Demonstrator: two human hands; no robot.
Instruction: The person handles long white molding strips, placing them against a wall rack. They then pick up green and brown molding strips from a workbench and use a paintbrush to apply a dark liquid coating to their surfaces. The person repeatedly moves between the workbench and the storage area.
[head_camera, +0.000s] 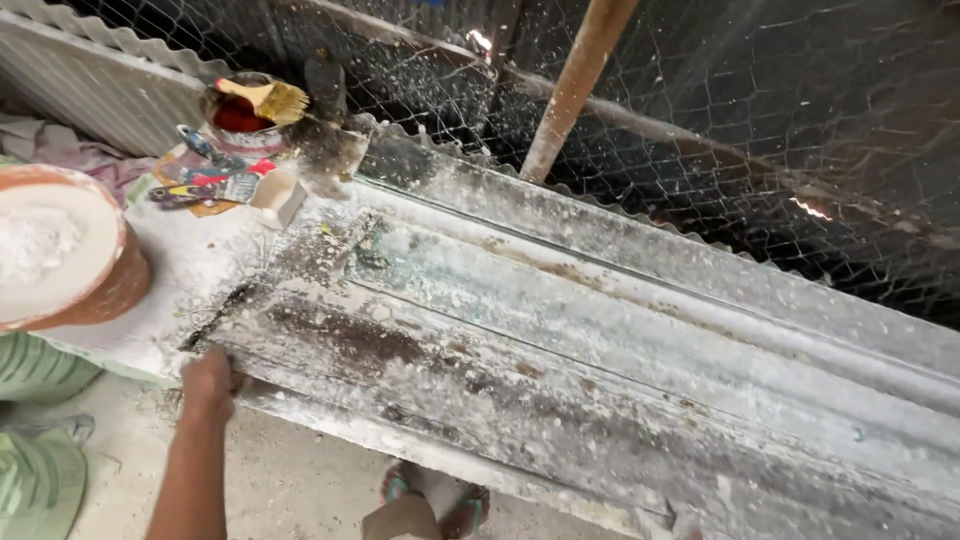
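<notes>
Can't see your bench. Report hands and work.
Left hand gripping near edge of long grey paint-flecked metal sheet. Right hand out of view. White powder bowl at left.

top: wire mesh fence (760, 110), dark behind | upper left: corrugated sheet wall (90, 85) | bottom: dusty concrete floor (290, 490) | daylight

Printed paper wrapper (205, 180): flat, crumpled, multicoloured in red, blue and yellow; far left, under the tin. Open round tin (240, 120): pale label band, red inside; far left, on that wrapper.
</notes>
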